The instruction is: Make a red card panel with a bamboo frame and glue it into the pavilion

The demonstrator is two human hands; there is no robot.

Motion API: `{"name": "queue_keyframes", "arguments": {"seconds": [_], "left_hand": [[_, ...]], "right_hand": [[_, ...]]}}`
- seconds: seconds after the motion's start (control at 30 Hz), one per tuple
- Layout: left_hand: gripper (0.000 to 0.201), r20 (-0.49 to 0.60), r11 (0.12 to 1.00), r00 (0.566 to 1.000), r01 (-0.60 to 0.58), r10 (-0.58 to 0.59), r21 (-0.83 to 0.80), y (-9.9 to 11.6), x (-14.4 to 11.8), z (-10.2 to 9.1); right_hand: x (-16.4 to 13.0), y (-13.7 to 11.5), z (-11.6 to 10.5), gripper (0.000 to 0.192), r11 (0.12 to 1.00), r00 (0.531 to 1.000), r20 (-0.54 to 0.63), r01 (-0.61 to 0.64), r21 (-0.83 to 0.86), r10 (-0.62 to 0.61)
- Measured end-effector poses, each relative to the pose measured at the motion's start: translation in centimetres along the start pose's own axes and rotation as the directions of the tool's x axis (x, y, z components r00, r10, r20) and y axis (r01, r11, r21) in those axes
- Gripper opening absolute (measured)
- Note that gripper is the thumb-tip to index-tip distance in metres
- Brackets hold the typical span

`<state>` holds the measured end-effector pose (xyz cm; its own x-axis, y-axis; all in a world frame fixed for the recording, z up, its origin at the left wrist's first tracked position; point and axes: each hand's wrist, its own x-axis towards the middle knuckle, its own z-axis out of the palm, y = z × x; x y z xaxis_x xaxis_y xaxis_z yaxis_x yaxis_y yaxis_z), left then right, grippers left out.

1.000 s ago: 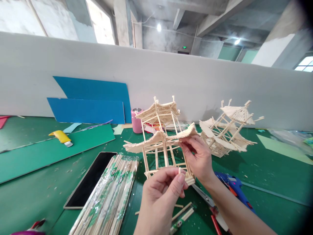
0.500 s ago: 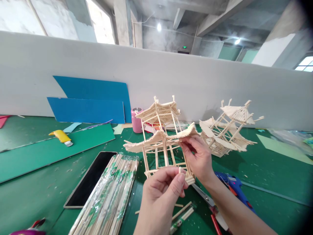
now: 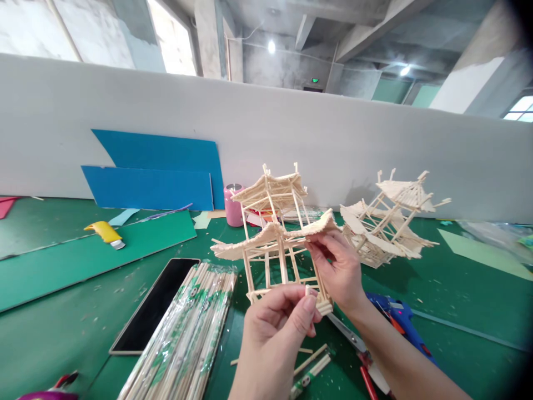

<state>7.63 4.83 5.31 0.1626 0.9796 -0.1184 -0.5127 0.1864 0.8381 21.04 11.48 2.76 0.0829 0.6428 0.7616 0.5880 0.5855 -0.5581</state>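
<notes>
A two-tier pavilion model [image 3: 272,228] built of thin wooden sticks is held up over the green table [image 3: 62,311]. My left hand [image 3: 275,328] pinches its base frame from below, thumb and forefinger closed on a bottom stick. My right hand [image 3: 337,269] grips the right side, fingertips under the lower roof eave. A second stick pavilion [image 3: 387,219] stands tilted on the table to the right, apart from both hands.
A wrapped bundle of bamboo sticks [image 3: 187,339] lies beside a dark phone [image 3: 154,305] at front left. Scissors [image 3: 358,350] and a blue glue gun [image 3: 395,322] lie under my right forearm. Further back are a yellow cutter [image 3: 106,233], a pink cup [image 3: 233,205] and blue boards [image 3: 154,178] against the white wall.
</notes>
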Motion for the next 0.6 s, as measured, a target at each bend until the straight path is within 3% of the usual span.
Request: {"name": "queue_keyframes", "arguments": {"seconds": [0.6], "left_hand": [[0.009,0.006,1.000,1.000,-0.001,0.001,0.020,-0.11,0.14,-0.11]], "right_hand": [[-0.09,0.10,0.12,0.010,1.000,1.000,-0.007,-0.009,-0.012,0.009]]}}
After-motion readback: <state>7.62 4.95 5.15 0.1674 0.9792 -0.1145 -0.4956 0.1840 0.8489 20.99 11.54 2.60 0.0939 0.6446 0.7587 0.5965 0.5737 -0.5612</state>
